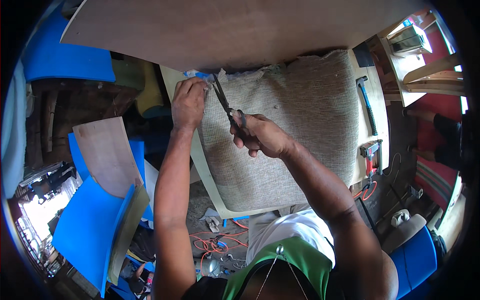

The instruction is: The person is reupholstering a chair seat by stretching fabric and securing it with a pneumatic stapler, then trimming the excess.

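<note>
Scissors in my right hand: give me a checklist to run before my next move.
1. Scissors gripped: ok, handles in the right hand.
2. Blades pointing away from that hand: ok.
3. Left hand well clear of the blades: not ok, it looks close beside them.
4. Left hand's hold on the woven fabric: cannot tell, the grip is hidden.
5. Hammer out of the way: ok, right of the fabric.

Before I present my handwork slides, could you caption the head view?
The right hand holds scissors over a woven-fabric cushion; the left hand is at its far-left corner.
</note>
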The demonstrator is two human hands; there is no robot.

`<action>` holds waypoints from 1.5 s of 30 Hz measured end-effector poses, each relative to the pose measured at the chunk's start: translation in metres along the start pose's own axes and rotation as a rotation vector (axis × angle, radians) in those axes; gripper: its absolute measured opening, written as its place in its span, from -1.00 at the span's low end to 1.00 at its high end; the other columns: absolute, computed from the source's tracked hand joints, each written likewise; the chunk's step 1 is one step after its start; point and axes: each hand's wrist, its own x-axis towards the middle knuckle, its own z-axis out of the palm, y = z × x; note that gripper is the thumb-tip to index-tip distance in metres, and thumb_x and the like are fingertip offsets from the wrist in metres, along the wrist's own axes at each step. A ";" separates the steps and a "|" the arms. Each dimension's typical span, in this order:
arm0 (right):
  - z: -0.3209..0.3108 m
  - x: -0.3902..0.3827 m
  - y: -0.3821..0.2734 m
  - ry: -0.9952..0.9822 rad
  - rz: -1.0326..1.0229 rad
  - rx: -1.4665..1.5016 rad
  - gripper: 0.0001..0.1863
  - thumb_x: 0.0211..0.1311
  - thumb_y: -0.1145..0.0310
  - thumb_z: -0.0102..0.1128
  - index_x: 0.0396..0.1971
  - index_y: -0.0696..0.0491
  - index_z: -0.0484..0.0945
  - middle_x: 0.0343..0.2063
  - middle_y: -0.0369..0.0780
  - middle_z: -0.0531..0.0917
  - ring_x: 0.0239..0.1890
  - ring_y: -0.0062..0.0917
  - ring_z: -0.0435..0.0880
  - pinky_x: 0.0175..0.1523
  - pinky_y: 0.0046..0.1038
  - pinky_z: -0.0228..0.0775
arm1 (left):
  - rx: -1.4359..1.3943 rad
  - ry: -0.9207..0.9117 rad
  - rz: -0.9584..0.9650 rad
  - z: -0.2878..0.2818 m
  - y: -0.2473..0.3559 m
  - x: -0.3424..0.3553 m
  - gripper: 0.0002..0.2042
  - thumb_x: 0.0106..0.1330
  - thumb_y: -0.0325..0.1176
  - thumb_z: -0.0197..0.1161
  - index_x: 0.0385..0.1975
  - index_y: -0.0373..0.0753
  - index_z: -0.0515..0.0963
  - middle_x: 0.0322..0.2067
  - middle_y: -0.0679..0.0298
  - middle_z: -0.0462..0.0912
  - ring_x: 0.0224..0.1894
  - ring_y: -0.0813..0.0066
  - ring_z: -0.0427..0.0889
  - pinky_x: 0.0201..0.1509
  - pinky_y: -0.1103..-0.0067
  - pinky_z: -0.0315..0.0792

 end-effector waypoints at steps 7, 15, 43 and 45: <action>0.017 0.006 -0.002 0.103 0.011 0.012 -0.46 0.46 -0.23 0.05 -0.30 0.03 0.52 -0.58 -0.33 0.57 -0.70 -0.73 0.35 -0.61 -0.57 0.27 | -0.022 0.177 0.007 0.015 0.003 -0.020 -0.86 0.21 -0.57 0.32 -0.25 -0.26 0.68 -0.15 0.24 0.70 -0.08 0.18 0.66 0.02 0.36 0.59; 0.057 0.021 -0.002 0.230 -0.043 0.267 -0.67 0.54 0.03 0.09 -0.26 0.01 0.51 -0.56 -0.37 0.51 -0.65 -0.76 0.25 -0.58 -0.60 0.08 | -0.071 0.173 0.032 0.019 -0.002 -0.026 -0.86 0.21 -0.62 0.33 -0.25 -0.30 0.66 -0.18 0.18 0.70 -0.04 0.17 0.69 0.06 0.36 0.61; 0.052 -0.036 0.014 -0.063 -0.026 0.005 -0.39 0.51 -0.26 -0.05 -0.18 0.09 0.50 -0.51 -0.26 0.64 -0.67 -0.69 0.44 -0.53 -0.58 0.38 | 0.038 -0.084 -0.139 -0.026 -0.034 -0.016 -0.58 0.27 -0.55 0.25 0.14 -0.12 0.60 0.18 0.27 0.55 0.14 0.18 0.58 0.12 0.38 0.59; 0.055 -0.021 0.017 -0.031 -0.012 -0.019 -0.39 0.52 -0.25 -0.07 -0.15 0.09 0.51 -0.48 -0.23 0.64 -0.66 -0.67 0.43 -0.53 -0.55 0.40 | 0.056 -0.059 -0.117 -0.021 -0.037 -0.013 -0.64 0.27 -0.52 0.27 0.08 -0.10 0.63 0.12 0.30 0.58 0.07 0.21 0.60 0.07 0.39 0.60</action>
